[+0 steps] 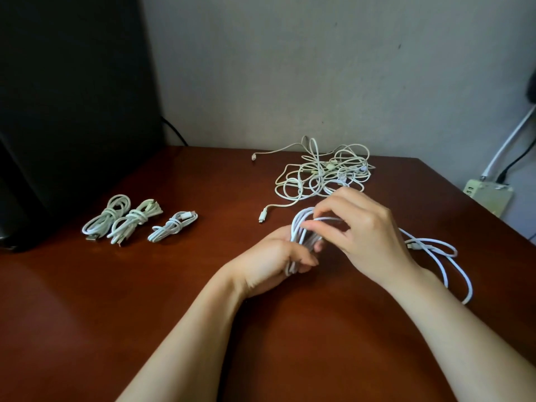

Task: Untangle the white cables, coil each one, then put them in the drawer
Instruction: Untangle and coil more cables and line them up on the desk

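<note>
My left hand [269, 262] grips a bundle of loops of a white cable [300, 227] above the middle of the brown table [145, 300]. My right hand [356, 224] pinches a strand of that same cable just over the loops. The cable's loose tail [446, 262] trails across the table to the right. A tangled pile of white cables [322, 172] lies behind my hands near the wall. Three coiled white cables [136, 220] lie side by side at the left. No drawer is in view.
A large black object [66, 111] stands at the table's back left corner. A power strip [487, 195] with plugged cords sits beyond the table's right edge by the wall. One loose connector end [262, 217] of the pile lies just left of my hands.
</note>
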Demonstrator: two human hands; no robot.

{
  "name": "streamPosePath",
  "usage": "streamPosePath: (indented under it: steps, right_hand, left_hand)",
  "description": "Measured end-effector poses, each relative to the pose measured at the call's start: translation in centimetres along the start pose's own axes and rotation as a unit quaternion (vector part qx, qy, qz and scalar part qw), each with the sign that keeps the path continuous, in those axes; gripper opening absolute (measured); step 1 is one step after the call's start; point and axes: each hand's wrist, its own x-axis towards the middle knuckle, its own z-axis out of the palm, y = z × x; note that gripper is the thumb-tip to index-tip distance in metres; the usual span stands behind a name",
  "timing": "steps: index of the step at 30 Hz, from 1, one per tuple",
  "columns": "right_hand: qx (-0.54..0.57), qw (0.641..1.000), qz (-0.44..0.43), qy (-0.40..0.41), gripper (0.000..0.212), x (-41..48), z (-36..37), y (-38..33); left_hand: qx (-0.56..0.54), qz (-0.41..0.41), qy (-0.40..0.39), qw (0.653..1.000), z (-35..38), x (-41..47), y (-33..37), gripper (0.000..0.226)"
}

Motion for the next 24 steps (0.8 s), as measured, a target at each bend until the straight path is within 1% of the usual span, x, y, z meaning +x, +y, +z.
streamPosePath:
  steps: [2,4,5,8,10,12,14,17,20,24]
  right_hand:
    - [0.003,1.000,0.024,-0.014,0.028,-0.04,-0.06,0.06]
    - [-0.005,0.998,0.058,-0.030,0.020,-0.06,-0.28,0.11]
    - [-0.017,0.996,0.081,-0.035,0.016,-0.09,-0.41,0.14]
    - [-0.053,0.986,0.151,-0.052,0.013,-0.14,-0.48,0.42]
    - [-0.054,0.987,0.147,-0.026,0.011,-0.16,-0.34,0.74]
    - [-0.050,0.991,0.121,0.018,0.013,-0.14,-0.17,0.83]
    - [-0.041,0.993,0.092,0.055,0.010,-0.08,-0.13,0.63]
    - [-0.035,0.993,0.062,0.091,0.012,-0.05,-0.26,0.26]
    - [-0.031,0.992,0.057,0.103,0.012,-0.10,-0.28,0.45]
    - [-0.031,0.992,0.089,0.084,0.007,-0.20,0.04,0.36]
  left_hand:
    - [-0.045,0.006,0.016,0.999,0.05,0.18,-0.01,0.030]
    - [-0.091,0.020,0.036,0.995,-0.12,0.35,0.07,0.037]
    - [-0.118,0.026,0.047,0.992,-0.24,0.37,0.20,0.036]
    - [-0.199,0.046,0.070,0.976,-0.63,0.35,0.61,0.024]
    - [-0.229,0.055,0.083,0.968,-0.74,0.27,0.83,0.015]
    - [-0.222,0.048,0.089,0.970,-0.64,0.24,0.92,0.022]
    - [-0.196,0.031,0.092,0.976,-0.49,0.32,0.85,0.031]
    - [-0.177,-0.001,0.076,0.981,-0.31,0.37,0.72,0.038]
    - [-0.166,-0.022,0.058,0.984,-0.29,0.40,0.64,0.044]
    - [-0.166,-0.022,0.053,0.984,-0.21,0.40,0.70,0.045]
